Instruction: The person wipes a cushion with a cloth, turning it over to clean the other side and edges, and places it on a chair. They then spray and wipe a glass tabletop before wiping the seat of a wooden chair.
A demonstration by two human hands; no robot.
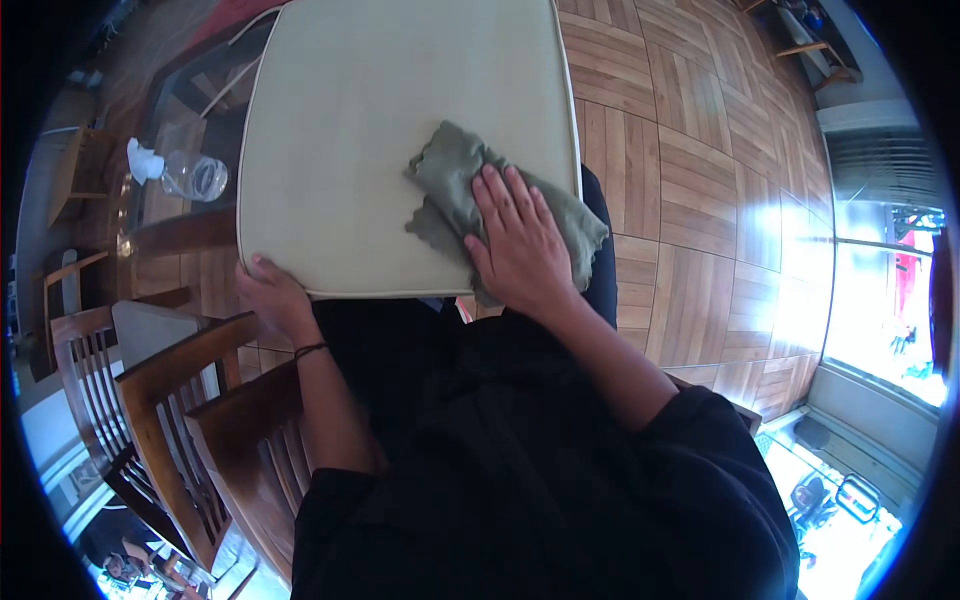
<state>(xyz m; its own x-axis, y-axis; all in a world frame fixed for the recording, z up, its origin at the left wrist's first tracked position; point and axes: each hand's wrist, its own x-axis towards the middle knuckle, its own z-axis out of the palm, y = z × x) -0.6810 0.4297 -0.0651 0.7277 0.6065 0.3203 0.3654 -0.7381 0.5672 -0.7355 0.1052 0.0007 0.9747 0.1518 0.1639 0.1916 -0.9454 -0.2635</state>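
Note:
A cream seat cushion (pixel 360 130) with piped edges lies across my lap, its ties showing at the far left corner. My left hand (pixel 275 298) grips the near left corner, thumb on top and the other fingers partly hidden beneath. On the right half of the cushion is a rumpled grey-green cloth (pixel 445 165), hanging a little over the right edge. My right hand (pixel 522 240) presses flat on this cloth with its fingers stretched out.
A clear spray bottle (pixel 195 177) with a white head lies left of the cushion on a glass-topped table (pixel 165 110). Wooden chairs (pixel 180 400) stand close on my left. Parquet-patterned floor (pixel 690 180) spreads to the right, towards a bright glass door (pixel 890 290).

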